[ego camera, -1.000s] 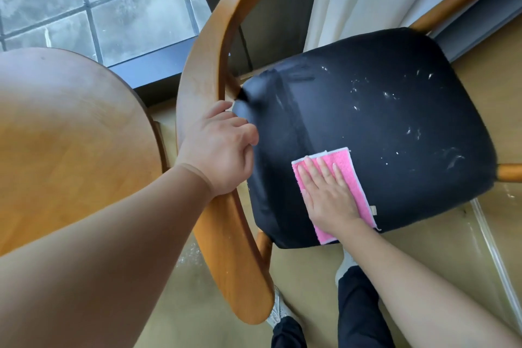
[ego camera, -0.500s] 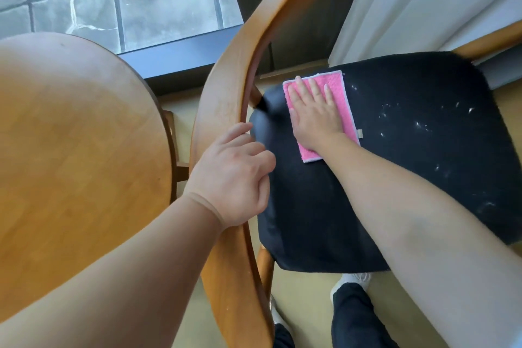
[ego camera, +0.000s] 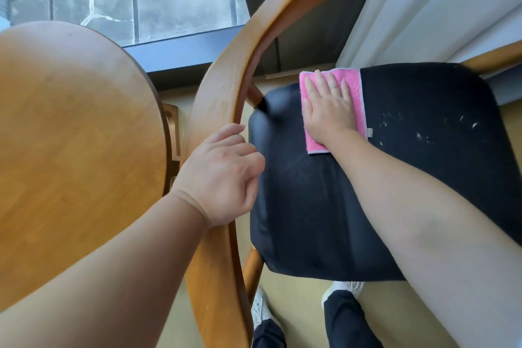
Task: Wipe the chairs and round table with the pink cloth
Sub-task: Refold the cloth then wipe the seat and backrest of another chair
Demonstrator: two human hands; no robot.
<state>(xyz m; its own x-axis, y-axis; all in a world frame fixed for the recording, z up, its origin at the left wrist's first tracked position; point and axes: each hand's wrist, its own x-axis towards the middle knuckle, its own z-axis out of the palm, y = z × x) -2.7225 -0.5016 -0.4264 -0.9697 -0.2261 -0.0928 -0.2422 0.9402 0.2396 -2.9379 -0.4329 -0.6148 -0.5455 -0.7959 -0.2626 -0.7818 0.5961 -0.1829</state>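
Curled fingers of the left hand [ego camera: 223,175] grip the chair's wooden rail [ego camera: 217,104], steadying it. Further out, the right hand [ego camera: 329,113] lies flat on the pink cloth [ego camera: 353,87] at the seat's [ego camera: 423,99] far edge. Soft, light and limp, the cloth likely moves best under a spread palm. Its small edge tag [ego camera: 369,132] shows no readable writing.

The cloth [ego camera: 351,87] is pink terry, nubbly and matt, with a pale stitched binding along its edges. The seat [ego camera: 423,178] is black upholstery, mostly matt, flecked with white lint toward its right side and showing a slight sheen near its left edge. The frame [ego camera: 223,93] is varnished wood, smooth, with a soft satin sheen and faint grain. The table [ego camera: 70,135] is similar honey-coloured wood, smooth and lightly glossy. The curtain [ego camera: 437,8] is white cloth. The floor [ego camera: 296,319] looks smooth and matt.
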